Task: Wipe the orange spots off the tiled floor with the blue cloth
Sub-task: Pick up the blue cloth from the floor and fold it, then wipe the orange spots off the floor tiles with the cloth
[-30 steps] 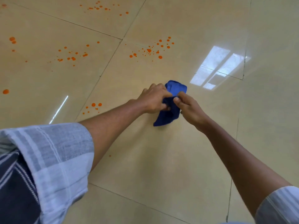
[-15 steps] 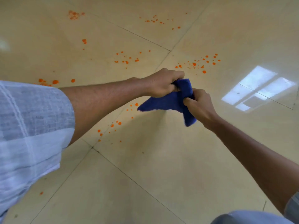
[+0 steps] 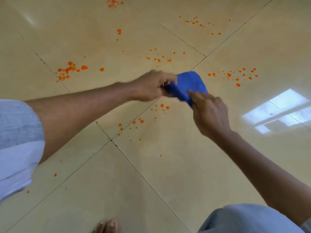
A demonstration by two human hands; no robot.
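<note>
Head view shows the blue cloth bunched between both hands above the tiled floor: left hand pinching its edge, right hand gripping below; motion-blurred fingers.

No readable text anywhere.

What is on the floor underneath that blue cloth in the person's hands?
The blue cloth, held by the left hand and right hand, hangs above the tiled floor. Orange spots show just below it; the floor directly behind the cloth is hidden.
</note>
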